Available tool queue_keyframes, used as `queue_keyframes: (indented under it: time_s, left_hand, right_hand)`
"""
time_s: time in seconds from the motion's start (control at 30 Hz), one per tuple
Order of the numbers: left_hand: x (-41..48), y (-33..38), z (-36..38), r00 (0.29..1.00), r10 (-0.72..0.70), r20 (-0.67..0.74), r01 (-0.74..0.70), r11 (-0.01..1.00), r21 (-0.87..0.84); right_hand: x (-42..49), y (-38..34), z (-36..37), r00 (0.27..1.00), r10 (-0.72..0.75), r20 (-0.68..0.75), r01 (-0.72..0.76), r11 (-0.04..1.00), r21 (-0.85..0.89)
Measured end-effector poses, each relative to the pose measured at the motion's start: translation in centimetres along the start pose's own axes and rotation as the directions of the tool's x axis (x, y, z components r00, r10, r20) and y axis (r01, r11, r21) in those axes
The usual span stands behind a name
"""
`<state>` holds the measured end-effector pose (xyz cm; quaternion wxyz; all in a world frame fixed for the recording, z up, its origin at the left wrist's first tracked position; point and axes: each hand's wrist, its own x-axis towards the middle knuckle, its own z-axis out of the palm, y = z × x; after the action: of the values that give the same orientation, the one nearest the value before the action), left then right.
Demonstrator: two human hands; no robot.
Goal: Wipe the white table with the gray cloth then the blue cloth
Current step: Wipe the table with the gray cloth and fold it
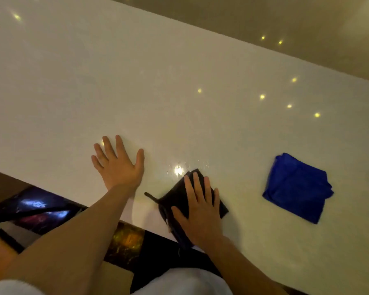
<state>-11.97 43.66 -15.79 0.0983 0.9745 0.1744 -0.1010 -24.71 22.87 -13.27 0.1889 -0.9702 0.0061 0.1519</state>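
Two cloths lie on the white worktop point(179, 92), and both of my hands are down on it. My right hand point(198, 211) sits low in the centre of the frame, fingers spread and flat, pressing on the gray cloth point(179, 199), which looks almost black in this light. It is not gripping the cloth, only bearing on it from above with the palm. That cloth lies close to the near edge of the worktop, with one corner trailing toward the lower left. My left hand point(117, 165) rests just left of centre, open with fingers apart, palm flat on the bare surface and holding nothing; it is near the gray cloth but not touching it. The blue cloth point(296, 188) lies folded and slightly rumpled at the right of the frame, well apart from both hands. A wet-looking sheen shows just above the gray cloth, and small light reflections dot the glossy surface.
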Motion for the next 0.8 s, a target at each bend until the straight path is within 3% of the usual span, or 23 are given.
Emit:
queue_keyframes:
  time_s: [0.1, 0.17, 0.27, 0.4, 0.47, 0.53, 0.6, 0.67, 0.73, 0.8]
  left_hand:
    - [-1.4, 0.7, -1.6, 0.999, -0.019, 0.048, 0.024, 0.994, -0.107]
    - [-3.8, 1.8, -2.5, 0.997, 0.068, 0.044, -0.058, 0.98, -0.19]
    - [-8.6, 3.4, -2.4, 0.936, 0.287, 0.206, -0.272, 0.957, -0.098]
    - [-11.3, 4.8, -2.4, 0.857, 0.328, 0.397, -0.386, 0.92, 0.073]
    - [-10.5, 5.9, -3.5, 0.779, 0.331, 0.532, -0.392, 0.92, 0.003]
    - [-9.0, 7.3, -5.3, 0.625, 0.356, 0.695, -0.297, 0.932, -0.21]
    - [-7.4, 8.9, -7.5, 0.511, 0.41, 0.756, -0.054, 0.892, -0.448]
    - [-5.9, 11.4, -9.3, 0.479, 0.5, 0.721, 0.174, 0.751, -0.637]
    - [-4.5, 15.1, -10.3, 0.444, 0.581, 0.682, 0.302, 0.62, -0.724]
    - [-3.5, 19.7, -10.7, 0.409, 0.611, 0.678, 0.375, 0.564, -0.735]
  right_hand:
    - [0.0, 0.5, -2.1, 0.982, 0.177, -0.06, -0.167, 0.975, 0.147]
    - [0.2, 1.1, -3.3, 0.962, 0.27, -0.033, -0.257, 0.943, 0.212]
    - [0.9, 2.5, -4.6, 0.937, 0.314, 0.151, -0.345, 0.899, 0.271]
    - [2.0, 3.1, -6.5, 0.895, 0.324, 0.308, -0.425, 0.827, 0.367]
    - [2.2, 3.4, -7.5, 0.9, 0.253, 0.356, -0.38, 0.855, 0.353]
    - [2.1, 4.2, -8.7, 0.908, 0.205, 0.366, -0.369, 0.805, 0.465]
    - [1.6, 5.5, -10.4, 0.909, 0.178, 0.376, -0.397, 0.641, 0.657]
    - [1.6, 7.4, -12.7, 0.905, 0.183, 0.383, -0.425, 0.392, 0.816]
    - [2.0, 9.6, -15.6, 0.909, 0.201, 0.364, -0.396, 0.156, 0.905]
    - [2.6, 11.7, -18.7, 0.916, 0.248, 0.314, -0.323, -0.007, 0.946]
